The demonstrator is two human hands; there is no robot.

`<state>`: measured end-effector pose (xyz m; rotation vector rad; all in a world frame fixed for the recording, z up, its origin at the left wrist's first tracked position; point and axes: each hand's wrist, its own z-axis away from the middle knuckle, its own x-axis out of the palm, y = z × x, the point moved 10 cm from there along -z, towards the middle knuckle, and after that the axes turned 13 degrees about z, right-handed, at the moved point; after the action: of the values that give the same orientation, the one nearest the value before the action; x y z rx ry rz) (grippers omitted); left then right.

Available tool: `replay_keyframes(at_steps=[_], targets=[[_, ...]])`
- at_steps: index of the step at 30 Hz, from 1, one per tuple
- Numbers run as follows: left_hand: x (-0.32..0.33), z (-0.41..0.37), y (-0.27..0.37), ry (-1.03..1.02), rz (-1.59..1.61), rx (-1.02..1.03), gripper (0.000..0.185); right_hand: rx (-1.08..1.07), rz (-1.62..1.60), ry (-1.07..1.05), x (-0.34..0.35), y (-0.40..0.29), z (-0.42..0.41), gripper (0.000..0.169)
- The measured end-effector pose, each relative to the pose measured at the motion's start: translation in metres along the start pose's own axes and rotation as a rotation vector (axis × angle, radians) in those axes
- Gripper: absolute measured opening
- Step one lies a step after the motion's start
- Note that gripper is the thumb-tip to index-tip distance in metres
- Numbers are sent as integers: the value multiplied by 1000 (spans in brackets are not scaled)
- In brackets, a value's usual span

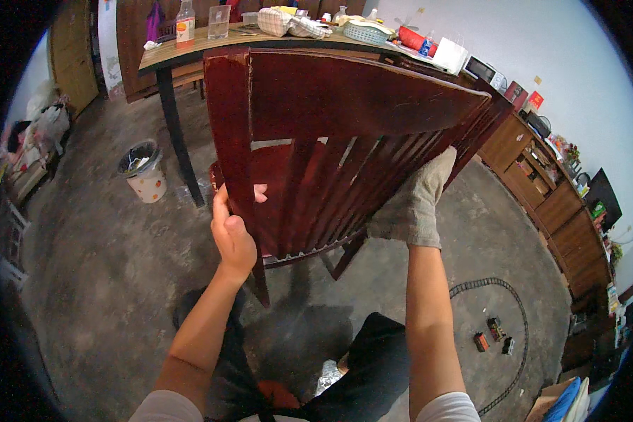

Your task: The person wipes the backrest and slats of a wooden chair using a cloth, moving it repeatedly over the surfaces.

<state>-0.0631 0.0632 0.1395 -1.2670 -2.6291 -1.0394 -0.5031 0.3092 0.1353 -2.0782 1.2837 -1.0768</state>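
Note:
A dark red wooden chair (pixel 358 95) stands before me with its slatted back towards me. My left hand (pixel 235 237) grips the left post of the chair's back, its fingertips showing on the inner side of the post. Over my right hand (pixel 424 192) is a grey-beige cloth covering, like a sock or mitt, which hides the fingers. That covered hand rests against the right side of the backrest, by the slats and post. Through the slats the red chair seat (pixel 285 158) is partly visible.
Beyond the chair is a wooden table (pixel 190 55) bearing a bottle (pixel 185 26), a plastic cup (pixel 219 24) and a basket (pixel 367 32). A waste bin (pixel 145 176) stands left. Right are toy train track (pixel 525 316), toy train cars (pixel 481 342) and a wooden cabinet (pixel 564 227).

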Motion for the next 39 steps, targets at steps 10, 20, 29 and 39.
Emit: replay_keyframes(at_steps=[10,20,29,39], targets=[[-26,3,7,2,-115,43,80,98,188,33,85,-76,95,47],[-20,0,9,-4,-58,60,72,221,203,-51,29,54,98,48],[-14,0,1,24,42,11,73,557,-56,50,-5,122,162,56],[-23,5,0,82,-16,19,69,747,-135,4,27,100,204,65]])
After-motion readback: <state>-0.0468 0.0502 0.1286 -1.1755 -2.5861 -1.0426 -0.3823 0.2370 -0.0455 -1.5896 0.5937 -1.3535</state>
